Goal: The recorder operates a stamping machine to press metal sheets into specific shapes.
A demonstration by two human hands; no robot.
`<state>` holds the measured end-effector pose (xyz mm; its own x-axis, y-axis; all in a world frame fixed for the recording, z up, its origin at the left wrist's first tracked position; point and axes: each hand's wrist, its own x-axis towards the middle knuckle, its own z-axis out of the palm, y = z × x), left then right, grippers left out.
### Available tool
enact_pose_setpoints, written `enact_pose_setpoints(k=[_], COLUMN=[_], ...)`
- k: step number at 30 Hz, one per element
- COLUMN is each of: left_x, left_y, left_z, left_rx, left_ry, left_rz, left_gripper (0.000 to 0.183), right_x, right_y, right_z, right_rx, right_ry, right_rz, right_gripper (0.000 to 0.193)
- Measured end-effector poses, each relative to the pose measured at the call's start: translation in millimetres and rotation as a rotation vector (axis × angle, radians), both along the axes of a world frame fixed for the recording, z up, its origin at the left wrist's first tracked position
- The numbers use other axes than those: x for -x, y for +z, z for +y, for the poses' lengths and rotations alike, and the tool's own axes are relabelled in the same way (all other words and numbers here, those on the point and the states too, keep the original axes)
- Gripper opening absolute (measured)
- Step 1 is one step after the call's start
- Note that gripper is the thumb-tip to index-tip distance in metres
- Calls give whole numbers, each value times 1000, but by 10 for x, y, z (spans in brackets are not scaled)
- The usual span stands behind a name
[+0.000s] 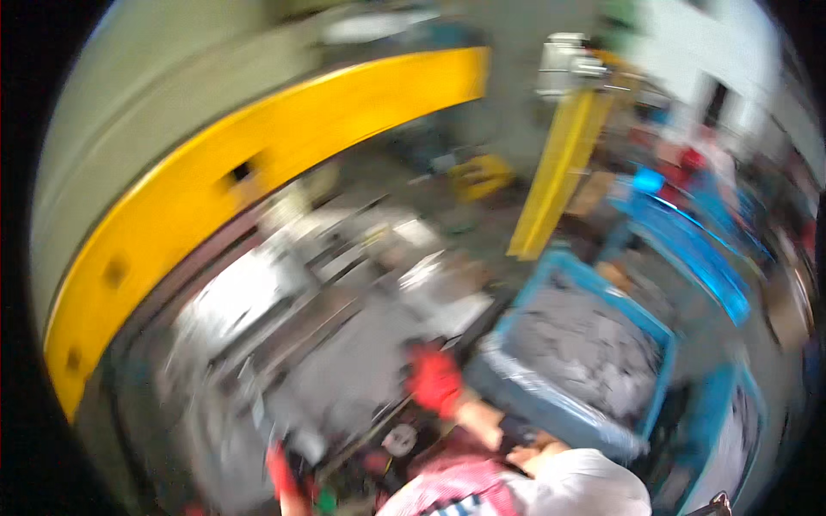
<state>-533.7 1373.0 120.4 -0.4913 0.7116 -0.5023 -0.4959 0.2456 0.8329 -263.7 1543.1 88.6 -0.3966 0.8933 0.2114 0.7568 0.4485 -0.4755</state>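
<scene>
My right hand, in a red glove with dark fingertips, is over the near right edge of a grey metal work surface. Its fingers are smeared by motion, and no held thing can be made out. Low in the picture, my left hand, also in a red glove, is beside a pale, blurred object. Whether it touches or grips that object cannot be told. A long metal bar runs across the work surface, farther away than my hands.
A machine with a wide yellow beam stands at the left and back. To my right is a blue bin full of grey scrap-like pieces, with another blue bin beyond. A yellow post and blue frame stand farther back.
</scene>
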Motion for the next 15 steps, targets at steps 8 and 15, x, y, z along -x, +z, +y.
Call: enact_pose_setpoints(k=[8,15], left_x=[107,311], left_y=[495,290], left_z=[273,9], left_rx=[63,-276], left_ry=[-54,-50], left_rz=[203,-342], left_gripper=[30,37], right_x=[33,1], right_y=[-367,-262], right_z=[-102,-84], right_rx=[-85,-5], right_ry=[107,116], right_rz=[108,139], right_gripper=[63,64])
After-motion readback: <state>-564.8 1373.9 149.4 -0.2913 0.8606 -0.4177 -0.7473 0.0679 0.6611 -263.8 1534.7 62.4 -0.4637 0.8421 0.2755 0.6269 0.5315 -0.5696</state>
